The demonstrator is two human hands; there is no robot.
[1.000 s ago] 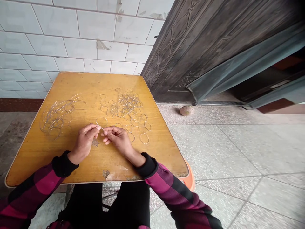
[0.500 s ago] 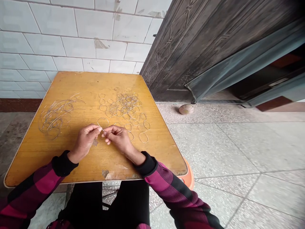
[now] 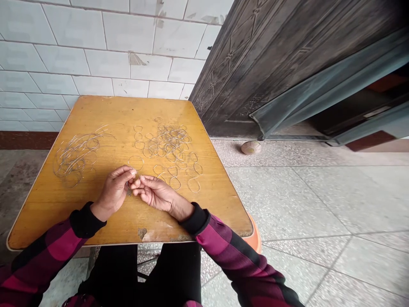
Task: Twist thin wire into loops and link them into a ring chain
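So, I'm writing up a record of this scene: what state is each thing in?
Left hand: pinching the held wire
Right hand: fingers at the held wire's lower part
Held wire: bent, looped beyond the left fingertips
Loose wires: curved, tangled
Looped wires: shaped, partly heaped
Table: surface chipped near the front edge
Ball: on the floor
Curtain: hanging

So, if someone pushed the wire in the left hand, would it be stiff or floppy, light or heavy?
The wire would probably bend springily rather than flop, since its loop stands out curved beyond the left hand. It looks thin, so likely light. It may snag: the piled wire loops overlap.
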